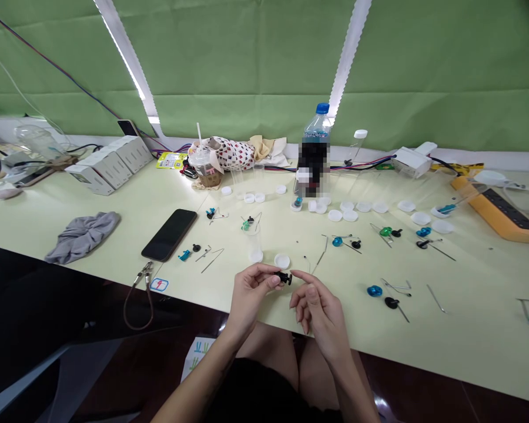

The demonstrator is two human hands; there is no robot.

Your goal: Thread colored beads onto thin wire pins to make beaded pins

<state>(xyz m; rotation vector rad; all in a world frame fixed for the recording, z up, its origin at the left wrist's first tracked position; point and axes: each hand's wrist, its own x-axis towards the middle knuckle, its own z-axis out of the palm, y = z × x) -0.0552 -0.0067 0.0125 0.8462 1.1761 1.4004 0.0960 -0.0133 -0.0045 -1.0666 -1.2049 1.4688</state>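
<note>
My left hand [252,289] pinches a small black plastic part [284,278] between thumb and fingertips, just above the table's front edge. To its right is my right hand [316,299], its index finger stretched toward the black part. Its other fingers are loosely bent, and I see nothing in them. Whether the index fingertip touches the part I cannot tell. Just beyond the hands lie a white round cap [282,261] and a thin bent metal wire [321,254]. A clear tube [254,242] stands on its white cap, with a green piece [247,224] near its top.
Small sets of blue, green and black parts with wires lie about, including a blue piece [374,291] and a black disc [392,302]. Farther back are several white caps, a bottle [320,126] and an orange power strip [498,211]. A phone [170,235] and grey cloth [84,235] lie left.
</note>
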